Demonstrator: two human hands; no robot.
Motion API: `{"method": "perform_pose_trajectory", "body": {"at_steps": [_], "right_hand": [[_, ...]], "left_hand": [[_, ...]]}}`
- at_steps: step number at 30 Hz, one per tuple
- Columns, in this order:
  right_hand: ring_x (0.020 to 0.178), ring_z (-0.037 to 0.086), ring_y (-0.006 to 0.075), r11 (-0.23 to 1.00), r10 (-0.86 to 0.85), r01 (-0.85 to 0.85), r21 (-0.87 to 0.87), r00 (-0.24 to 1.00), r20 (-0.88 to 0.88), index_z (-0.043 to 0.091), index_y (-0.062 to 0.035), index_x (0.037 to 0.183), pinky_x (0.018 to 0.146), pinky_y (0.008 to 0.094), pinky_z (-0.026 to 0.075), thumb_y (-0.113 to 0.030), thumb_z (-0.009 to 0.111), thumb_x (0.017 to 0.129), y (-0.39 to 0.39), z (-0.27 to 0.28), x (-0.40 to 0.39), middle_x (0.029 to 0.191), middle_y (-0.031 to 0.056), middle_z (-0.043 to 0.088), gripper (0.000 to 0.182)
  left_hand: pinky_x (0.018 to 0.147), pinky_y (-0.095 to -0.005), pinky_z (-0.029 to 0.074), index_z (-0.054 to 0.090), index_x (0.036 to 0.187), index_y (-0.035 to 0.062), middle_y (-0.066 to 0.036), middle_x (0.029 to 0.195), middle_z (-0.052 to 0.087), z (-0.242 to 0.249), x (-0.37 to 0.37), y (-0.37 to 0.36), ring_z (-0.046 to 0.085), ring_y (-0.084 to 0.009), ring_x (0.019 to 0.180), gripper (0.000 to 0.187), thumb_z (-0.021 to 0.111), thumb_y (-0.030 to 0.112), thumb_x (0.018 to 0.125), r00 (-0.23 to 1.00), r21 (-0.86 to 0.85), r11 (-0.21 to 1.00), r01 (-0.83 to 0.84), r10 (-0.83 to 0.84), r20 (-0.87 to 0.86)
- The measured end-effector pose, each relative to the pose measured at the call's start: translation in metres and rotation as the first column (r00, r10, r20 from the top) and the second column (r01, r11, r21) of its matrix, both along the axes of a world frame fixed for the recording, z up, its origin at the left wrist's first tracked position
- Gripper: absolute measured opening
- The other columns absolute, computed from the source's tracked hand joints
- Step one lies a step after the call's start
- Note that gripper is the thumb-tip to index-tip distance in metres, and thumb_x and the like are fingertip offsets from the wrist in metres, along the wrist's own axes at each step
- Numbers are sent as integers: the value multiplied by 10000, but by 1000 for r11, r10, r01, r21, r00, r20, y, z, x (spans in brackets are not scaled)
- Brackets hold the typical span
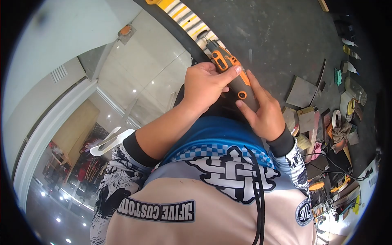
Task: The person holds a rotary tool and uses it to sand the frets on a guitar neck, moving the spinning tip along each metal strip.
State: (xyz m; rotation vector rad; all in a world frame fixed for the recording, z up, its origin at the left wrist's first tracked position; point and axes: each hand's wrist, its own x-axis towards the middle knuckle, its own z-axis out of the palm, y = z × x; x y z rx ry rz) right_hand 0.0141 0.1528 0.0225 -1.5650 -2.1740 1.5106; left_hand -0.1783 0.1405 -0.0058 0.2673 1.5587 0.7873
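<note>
An orange and dark grey rotary tool (238,69) lies slantwise between my two hands, with a small dark disc (202,34) at its tip pointing up and away from me. My left hand (206,85) is closed on the middle of its body, thumb on top and fingers curled underneath. Against the tool's rear end rests my right hand (267,112), fingers along the right side and thumb near the round orange-ringed button. Just behind the disc runs a strip banded in white, yellow and black (188,18), which the tool's head overlaps in this view.
A dark grey bench top (269,32) stretches ahead and right. Flat dark plates (301,92), wood blocks, a tape roll (336,118), cables and small bottles crowd its right side. Pale tiled floor (151,61) shows at the left, with a white chair arm (112,143) near my left elbow.
</note>
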Motion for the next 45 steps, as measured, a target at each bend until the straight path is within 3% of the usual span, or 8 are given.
{"method": "perform_pose_trajectory", "body": {"at_steps": [13, 16, 29, 35, 38, 41, 45], "right_hand": [[955, 724, 399, 997, -71, 73, 28, 994, -89, 424, -79, 1574, 845, 414, 572, -202, 774, 910, 7, -7, 10, 1075, 252, 718, 760], [945, 723, 394, 997, -70, 73, 34, 994, -81, 425, -77, 1573, 841, 412, 571, -198, 774, 910, 3, -3, 12, 1080, 251, 717, 759], [913, 726, 403, 998, 54, -54, -22, 999, 6, 427, -117, 1579, 800, 445, 589, -237, 782, 890, -39, 12, 11, 1040, 237, 705, 784], [923, 727, 404, 998, 55, -55, 7, 998, 13, 431, -118, 1576, 805, 446, 589, -233, 779, 891, -38, 9, 13, 1054, 241, 706, 777], [924, 726, 408, 998, 57, -57, 12, 998, 7, 431, -121, 1576, 803, 450, 588, -232, 778, 893, -37, 6, 13, 1058, 246, 704, 774], [921, 726, 412, 999, 49, -49, -3, 999, 6, 434, -126, 1574, 800, 454, 588, -232, 777, 894, -35, 5, 13, 1063, 251, 703, 769], [909, 728, 417, 999, 46, -46, -7, 999, -1, 440, -129, 1571, 790, 458, 589, -232, 778, 894, -32, 3, 13, 1058, 255, 704, 764]], "left_hand": [[618, -197, 582, 737, 1060, -85, -112, 939, 764, 3, 9, 26, 725, -108, 773, 402, 852, 261, 890, 997, -10, 997, 79, -79, 9], [618, -198, 582, 737, 1071, -84, -105, 947, 766, 5, 10, 21, 724, -104, 782, 402, 847, 261, 896, 997, 32, 997, 69, -70, 28], [609, -218, 598, 703, 1000, -92, -116, 879, 734, 4, 10, -50, 713, -118, 726, 377, 851, 238, 894, 999, -65, 997, -41, 42, 3], [611, -221, 597, 699, 985, -94, -119, 882, 737, -4, 14, -52, 713, -122, 720, 385, 856, 244, 891, 998, -12, 998, -58, 59, 17], [561, -211, 572, 742, 939, -81, -74, 780, 729, -3, 17, -50, 677, -81, 650, 390, 867, 283, 877, 993, 38, 993, -116, 116, 4], [600, -219, 591, 705, 988, -95, -117, 880, 736, -1, 14, -45, 710, -119, 710, 386, 856, 247, 892, 998, -6, 998, -69, 69, 9], [598, -220, 590, 706, 989, -95, -117, 874, 735, -1, 14, -43, 708, -118, 705, 385, 856, 247, 892, 997, -5, 997, -73, 73, 6]]}}
